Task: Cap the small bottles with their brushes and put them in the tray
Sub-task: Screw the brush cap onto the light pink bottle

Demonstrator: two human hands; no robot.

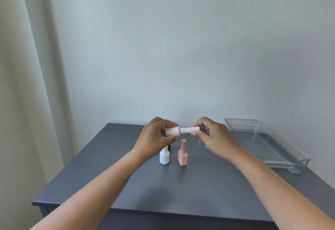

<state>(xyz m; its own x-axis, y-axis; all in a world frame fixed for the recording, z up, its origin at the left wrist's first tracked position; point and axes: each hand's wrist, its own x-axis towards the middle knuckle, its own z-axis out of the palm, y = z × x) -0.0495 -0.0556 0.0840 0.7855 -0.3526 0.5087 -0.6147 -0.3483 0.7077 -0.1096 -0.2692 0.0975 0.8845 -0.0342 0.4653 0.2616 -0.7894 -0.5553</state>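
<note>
I hold a pale pink bottle (pixel 172 131) sideways above the table, with my left hand (pixel 155 139) shut on its body. My right hand (pixel 213 137) grips the whitish brush cap (pixel 190 130), which meets the bottle's neck. Below them a capped square pink bottle (pixel 182 154) stands upright on the table. To its left stands a white round bottle (pixel 164 156), its top hidden by my left hand. A dark bottle (pixel 169 147) peeks out behind the white one. The clear plastic tray (pixel 282 154) lies at the right with nothing in it.
The grey table (pixel 181 190) ends at a near edge below my forearms and a left edge by a pale curtain (pixel 27 84). A plain wall rises right behind the table. The tray's near end overhangs a small grey stand (pixel 294 170).
</note>
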